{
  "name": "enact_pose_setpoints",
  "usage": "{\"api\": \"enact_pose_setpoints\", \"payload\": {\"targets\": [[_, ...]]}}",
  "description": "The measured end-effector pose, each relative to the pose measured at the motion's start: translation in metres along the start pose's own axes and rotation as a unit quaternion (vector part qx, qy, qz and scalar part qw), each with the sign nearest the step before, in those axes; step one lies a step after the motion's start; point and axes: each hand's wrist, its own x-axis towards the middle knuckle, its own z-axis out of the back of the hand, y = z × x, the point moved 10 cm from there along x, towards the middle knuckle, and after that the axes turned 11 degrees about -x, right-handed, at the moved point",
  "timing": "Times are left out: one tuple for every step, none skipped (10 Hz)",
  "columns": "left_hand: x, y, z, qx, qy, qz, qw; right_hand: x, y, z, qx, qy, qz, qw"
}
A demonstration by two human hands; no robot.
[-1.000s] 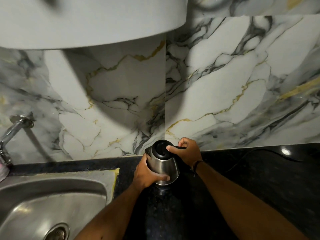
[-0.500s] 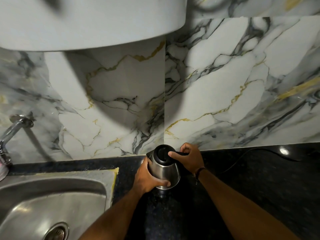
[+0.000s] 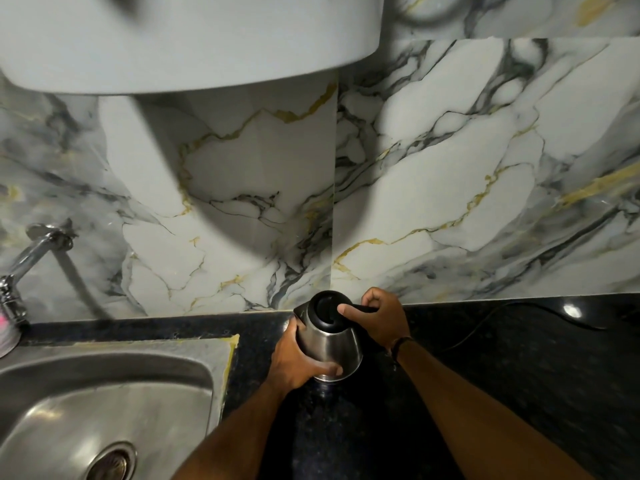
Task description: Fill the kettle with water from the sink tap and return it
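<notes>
A steel kettle (image 3: pixel 330 342) with a black lid stands on the dark counter near the marble wall, right of the sink. My left hand (image 3: pixel 298 358) wraps around its steel body from the left. My right hand (image 3: pixel 379 318) holds the black handle, with the thumb resting on the shut lid. The steel sink (image 3: pixel 104 386) lies at the lower left. The chrome tap (image 3: pixel 20 271) juts from the wall at the far left edge; no water is seen running.
A black cord (image 3: pixel 502 315) runs over the dark counter (image 3: pixel 519 375) to the right of the kettle. A large white rounded fixture (image 3: pixel 190 39) hangs overhead. The marble wall (image 3: pixel 450 168) rises right behind the kettle. Something pink (image 3: pixel 5 332) sits below the tap.
The kettle and both hands stay in nearly the same place; the view has shifted slightly. The grip of both hands is unchanged.
</notes>
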Motion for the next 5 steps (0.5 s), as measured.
{"api": "enact_pose_setpoints", "payload": {"targets": [[0.001, 0.006, -0.001, 0.0, 0.003, 0.007, 1.0, 0.001, -0.003, -0.002, -0.005, 0.003, -0.001, 1.0], [0.002, 0.007, -0.001, -0.005, -0.001, 0.003, 1.0, 0.002, -0.006, -0.003, -0.009, 0.004, -0.004, 1.0], [0.002, 0.008, -0.001, 0.0, 0.003, 0.009, 1.0, 0.002, -0.005, -0.003, -0.011, 0.008, -0.002, 1.0], [-0.001, 0.0, -0.003, -0.009, 0.023, 0.005, 1.0, 0.001, 0.0, -0.002, -0.001, 0.015, -0.003, 1.0], [-0.009, -0.003, 0.0, -0.043, 0.03, -0.003, 0.999, -0.006, 0.004, -0.002, 0.016, 0.026, -0.01, 0.999]]}}
